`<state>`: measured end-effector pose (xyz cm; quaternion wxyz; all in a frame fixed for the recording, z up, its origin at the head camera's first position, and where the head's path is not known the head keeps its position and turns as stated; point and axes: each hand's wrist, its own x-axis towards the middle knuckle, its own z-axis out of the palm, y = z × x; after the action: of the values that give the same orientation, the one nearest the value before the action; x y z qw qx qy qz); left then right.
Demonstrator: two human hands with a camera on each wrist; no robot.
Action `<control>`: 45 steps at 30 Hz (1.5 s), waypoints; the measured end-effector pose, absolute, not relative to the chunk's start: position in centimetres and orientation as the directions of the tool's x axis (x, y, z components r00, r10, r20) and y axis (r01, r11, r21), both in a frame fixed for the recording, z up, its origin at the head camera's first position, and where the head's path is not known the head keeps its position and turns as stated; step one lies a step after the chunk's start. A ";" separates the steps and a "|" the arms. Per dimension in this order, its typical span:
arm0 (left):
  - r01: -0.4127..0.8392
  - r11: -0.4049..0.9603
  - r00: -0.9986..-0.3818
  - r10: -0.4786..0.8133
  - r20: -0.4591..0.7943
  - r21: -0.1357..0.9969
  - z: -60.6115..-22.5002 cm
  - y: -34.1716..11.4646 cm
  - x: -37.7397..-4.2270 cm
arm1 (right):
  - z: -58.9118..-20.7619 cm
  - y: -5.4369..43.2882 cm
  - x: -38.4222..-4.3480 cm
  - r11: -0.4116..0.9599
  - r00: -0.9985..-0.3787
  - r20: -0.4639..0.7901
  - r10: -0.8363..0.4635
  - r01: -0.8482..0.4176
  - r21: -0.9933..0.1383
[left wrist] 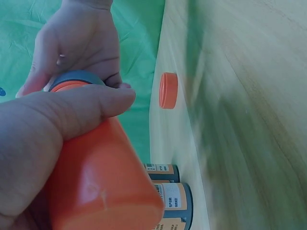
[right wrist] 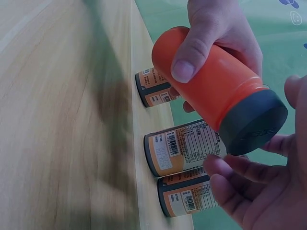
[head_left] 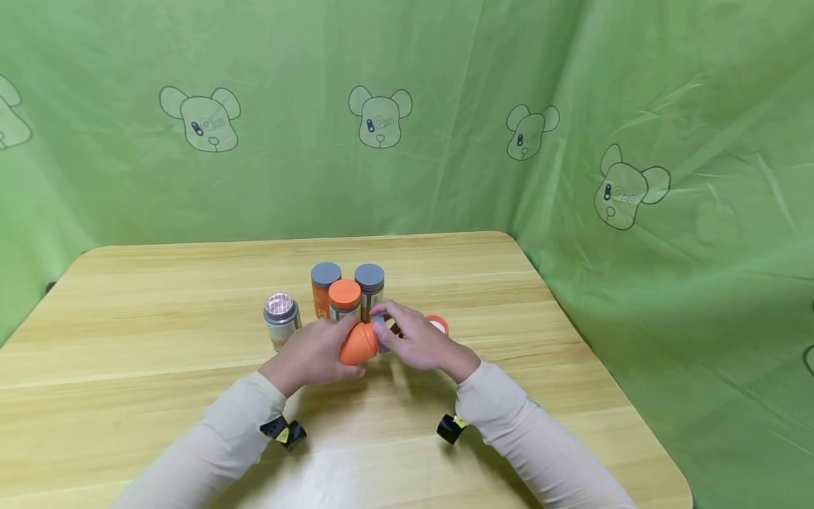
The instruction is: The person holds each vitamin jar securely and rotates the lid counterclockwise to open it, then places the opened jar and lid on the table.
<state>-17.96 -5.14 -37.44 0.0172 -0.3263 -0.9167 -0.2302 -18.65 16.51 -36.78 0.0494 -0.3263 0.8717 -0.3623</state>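
Observation:
My left hand [head_left: 313, 353] grips an orange bottle [right wrist: 201, 76] around its body, tilted above the table with its capped end toward the right. The bottle wears a dark grey screw cap [right wrist: 253, 122]. Around that cap is my right hand [head_left: 420, 339], its fingers loosely bent. In the right wrist view its thumb stands apart from the cap, while the fingertips [right wrist: 220, 167] reach the cap's lower edge. On the table beyond the right hand lies a loose orange lid [left wrist: 169, 91].
Just beyond the hands stand an orange-lidded bottle [head_left: 345, 293] and two grey-lidded ones, an orange bottle [head_left: 323, 297] and a labelled bottle [head_left: 370, 279]. To the left is a lidless grey bottle [head_left: 282, 322] with a shiny silver top. Green curtains [head_left: 445, 184] hang behind the wooden table [head_left: 159, 318].

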 end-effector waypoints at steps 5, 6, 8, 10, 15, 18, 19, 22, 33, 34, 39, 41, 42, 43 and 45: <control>0.603 0.685 -0.788 0.590 0.174 0.408 -37.4 -5.1 -18.0 | -36.8 16.5 -18.7 0.521 -0.784 0.120 -0.610 -0.510 -0.684; 0.603 0.687 -0.789 0.590 0.172 0.407 -37.4 -5.1 -18.0 | -36.8 16.5 -18.7 0.523 -0.785 0.117 -0.609 -0.508 -0.685; 0.602 0.689 -0.789 0.590 0.170 0.404 -37.3 -5.1 -18.0 | -36.8 16.5 -18.6 0.528 -0.785 0.117 -0.608 -0.510 -0.679; 0.603 0.687 -0.789 0.590 0.171 0.405 -37.3 -5.1 -18.1 | -36.8 16.5 -18.7 0.529 -0.785 0.123 -0.607 -0.515 -0.675; 0.604 0.684 -0.787 0.592 0.174 0.409 -37.2 -5.1 -18.1 | -36.8 16.5 -18.7 0.517 -0.780 0.134 -0.611 -0.521 -0.679; 0.607 0.683 -0.786 0.593 0.177 0.407 -37.3 -5.1 -18.1 | -36.8 16.6 -18.8 0.512 -0.779 0.138 -0.611 -0.522 -0.683; 0.608 0.682 -0.785 0.593 0.178 0.406 -37.3 -5.2 -18.1 | -36.8 16.6 -18.8 0.509 -0.779 0.138 -0.612 -0.522 -0.684; 0.607 0.683 -0.786 0.592 0.179 0.406 -37.4 -5.2 -18.1 | -36.9 16.6 -18.8 0.505 -0.779 0.138 -0.612 -0.519 -0.689; 0.566 0.701 -0.810 0.571 0.135 0.434 -37.3 -5.4 -18.2 | -36.7 17.0 -18.8 0.494 -0.789 0.149 -0.596 -0.506 -0.707; 0.565 0.699 -0.811 0.569 0.137 0.439 -37.4 -5.5 -18.2 | -36.7 17.1 -18.8 0.494 -0.791 0.149 -0.593 -0.504 -0.708; 0.569 0.678 -0.808 0.565 0.167 0.465 -37.6 -5.7 -18.1 | -36.9 17.7 -18.8 0.505 -0.814 0.143 -0.563 -0.476 -0.720; 0.569 0.673 -0.808 0.563 0.173 0.473 -37.7 -5.9 -18.1 | -37.0 18.0 -18.8 0.506 -0.822 0.150 -0.550 -0.470 -0.723; 0.567 0.673 -0.810 0.561 0.172 0.475 -37.7 -5.9 -18.1 | -37.1 18.2 -18.9 0.507 -0.826 0.152 -0.543 -0.467 -0.724; 0.558 0.679 -0.815 0.556 0.163 0.478 -37.8 -5.9 -18.1 | -37.2 18.4 -18.9 0.513 -0.830 0.154 -0.536 -0.465 -0.722; 0.540 0.690 -0.826 0.545 0.144 0.482 -37.8 -6.0 -18.2 | -37.4 18.8 -19.0 0.518 -0.841 0.159 -0.517 -0.456 -0.723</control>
<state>-18.18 -5.96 -37.78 -0.0053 -0.2950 -0.9194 -0.2603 -19.01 18.77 -37.42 0.0380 -0.2796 0.8705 -0.4033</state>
